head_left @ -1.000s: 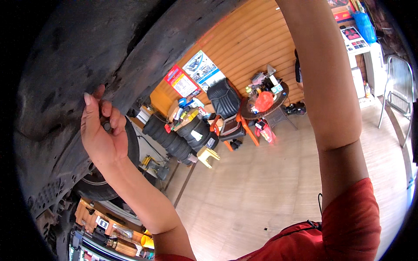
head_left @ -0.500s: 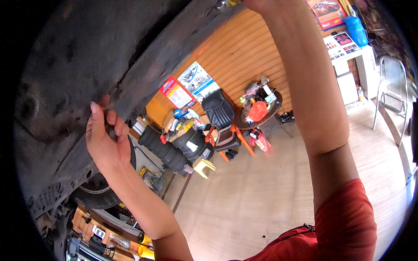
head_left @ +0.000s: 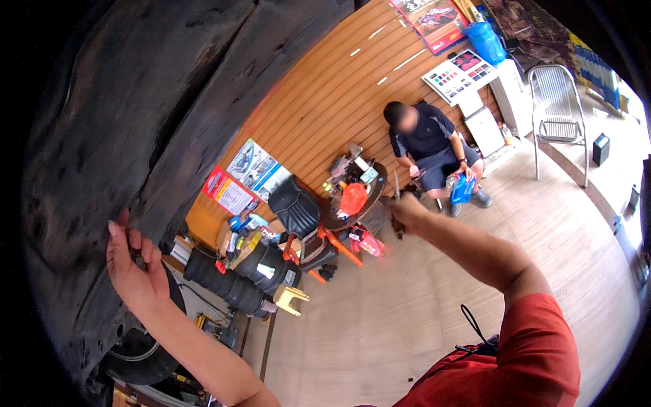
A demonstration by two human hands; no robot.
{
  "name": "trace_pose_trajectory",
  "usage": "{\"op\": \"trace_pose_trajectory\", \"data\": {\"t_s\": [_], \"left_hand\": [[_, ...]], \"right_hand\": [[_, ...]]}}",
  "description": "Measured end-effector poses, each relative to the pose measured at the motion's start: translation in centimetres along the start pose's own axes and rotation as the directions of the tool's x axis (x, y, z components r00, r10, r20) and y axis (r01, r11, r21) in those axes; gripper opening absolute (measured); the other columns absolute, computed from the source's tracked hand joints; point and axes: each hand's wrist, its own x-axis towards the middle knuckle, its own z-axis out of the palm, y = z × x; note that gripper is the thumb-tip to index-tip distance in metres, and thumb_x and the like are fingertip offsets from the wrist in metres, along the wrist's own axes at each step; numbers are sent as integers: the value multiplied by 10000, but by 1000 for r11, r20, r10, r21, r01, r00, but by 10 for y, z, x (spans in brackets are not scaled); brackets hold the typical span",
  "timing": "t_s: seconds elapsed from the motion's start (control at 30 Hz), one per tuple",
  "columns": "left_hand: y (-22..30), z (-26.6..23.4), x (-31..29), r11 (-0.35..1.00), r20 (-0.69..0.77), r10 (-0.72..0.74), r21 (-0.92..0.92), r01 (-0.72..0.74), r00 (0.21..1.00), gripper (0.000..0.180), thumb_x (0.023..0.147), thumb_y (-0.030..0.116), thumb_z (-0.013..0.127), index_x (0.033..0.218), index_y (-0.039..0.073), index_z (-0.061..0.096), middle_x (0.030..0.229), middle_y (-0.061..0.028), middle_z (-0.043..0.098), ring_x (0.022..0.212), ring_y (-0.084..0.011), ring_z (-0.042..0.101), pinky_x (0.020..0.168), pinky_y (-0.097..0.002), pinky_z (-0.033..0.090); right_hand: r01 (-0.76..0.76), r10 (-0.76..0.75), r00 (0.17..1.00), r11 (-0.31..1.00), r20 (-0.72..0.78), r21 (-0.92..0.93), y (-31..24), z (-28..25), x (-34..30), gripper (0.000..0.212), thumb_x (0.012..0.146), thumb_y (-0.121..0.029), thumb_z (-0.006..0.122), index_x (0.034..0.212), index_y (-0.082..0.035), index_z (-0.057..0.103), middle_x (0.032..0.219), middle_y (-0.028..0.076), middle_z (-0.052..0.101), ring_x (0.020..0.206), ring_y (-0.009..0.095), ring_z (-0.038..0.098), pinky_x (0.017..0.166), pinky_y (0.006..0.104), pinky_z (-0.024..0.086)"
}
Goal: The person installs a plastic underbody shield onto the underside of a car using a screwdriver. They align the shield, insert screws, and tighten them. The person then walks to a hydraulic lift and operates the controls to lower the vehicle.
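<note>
The left hand (head_left: 139,271) is raised by the dark underside of a vehicle (head_left: 115,122), fingers loosely curled about a small dark piece (head_left: 139,260), with thumb and forefinger reaching toward the metal; whether they touch it I cannot tell. The right hand (head_left: 410,211), well apart from it, is closed around a dark tool (head_left: 398,229), too blurred to identify, that sticks out past the fist. Behind lie a cluttered round bench (head_left: 375,192) and a seated person (head_left: 430,132).
</note>
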Motion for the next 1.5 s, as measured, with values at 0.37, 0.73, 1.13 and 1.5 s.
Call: {"op": "trace_pose_trajectory", "data": {"t_s": [0.37, 0.73, 1.13, 1.5], "left_hand": [[-14, 7, 3, 996, 3, 64, -56, -64, 998, 426, 938, 310, 556, 1197, -27, 536, 684, 11, 381, 522, -54, 331, 425, -186, 253], [-15, 3, 4, 992, 12, 75, -103, -74, 997, 395, 920, 295, 587, 1170, -10, 570, 684, 5, 392, 539, -61, 341, 476, -180, 272], [-13, 4, 2, 998, -58, 33, -52, -36, 998, 390, 918, 298, 590, 1166, -1, 573, 678, 17, 400, 529, -56, 345, 454, -188, 262], [-6, 6, 0, 997, -36, 2, -72, -5, 999, 363, 923, 300, 589, 1132, 6, 550, 685, 11, 395, 535, -76, 326, 413, -227, 230]], "right_hand": [[758, -855, 479, 289, 198, -585, -97, 3, -81, 399, 853, -44, 598, 1232, 1, 485, 1022, 161, 601, 847, 284, 604, 748, 335, 464], [675, -956, 194, -34, 222, -737, -170, 42, -101, 361, 846, -93, 603, 1191, -40, 511, 827, 166, 533, 738, 349, 541, 620, 385, 413], [737, -959, 221, 45, 178, -674, -172, 56, -88, 349, 840, -79, 616, 1174, -26, 530, 858, 185, 558, 747, 353, 576, 640, 398, 452], [825, -902, 426, 356, 69, -439, -179, 46, -79, 335, 840, -97, 650, 1154, 3, 592, 879, 148, 598, 823, 209, 590, 730, 294, 434]]}}
